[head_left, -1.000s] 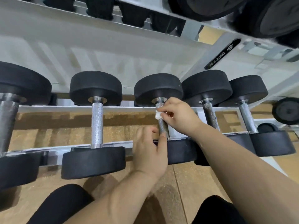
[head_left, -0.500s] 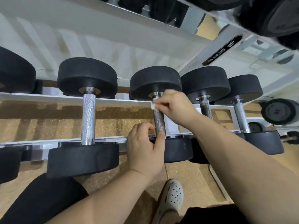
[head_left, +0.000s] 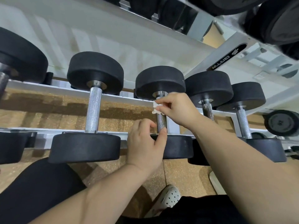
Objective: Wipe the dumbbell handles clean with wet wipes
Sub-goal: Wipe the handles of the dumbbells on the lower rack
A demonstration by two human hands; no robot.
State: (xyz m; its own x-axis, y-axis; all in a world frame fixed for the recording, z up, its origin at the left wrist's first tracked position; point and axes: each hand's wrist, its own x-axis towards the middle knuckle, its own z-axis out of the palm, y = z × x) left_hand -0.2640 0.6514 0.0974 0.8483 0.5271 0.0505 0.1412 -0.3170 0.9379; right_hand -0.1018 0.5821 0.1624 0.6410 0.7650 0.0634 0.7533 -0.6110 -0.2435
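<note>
On the white rack (head_left: pixel 113 96), at the middle dumbbell (head_left: pixel 160 81), your right hand (head_left: pixel 179 109) pinches a small white wet wipe (head_left: pixel 156 109) on the far end of its metal handle (head_left: pixel 161 122), your left hand (head_left: pixel 145 147) grips the near end.

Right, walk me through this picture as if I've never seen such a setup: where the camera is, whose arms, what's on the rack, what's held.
There is no machine here: the picture comes from a camera worn on a person's head, looking down at their own bare arms. In front stands a white rack holding a row of black dumbbells with metal handles. The right hand pinches a small white wet wipe against the far end of the middle dumbbell's handle. The left hand has thumb and fingers either side of that handle's near end, apparently steadying it. Below, a pale shoe rests on the speckled floor.
</note>
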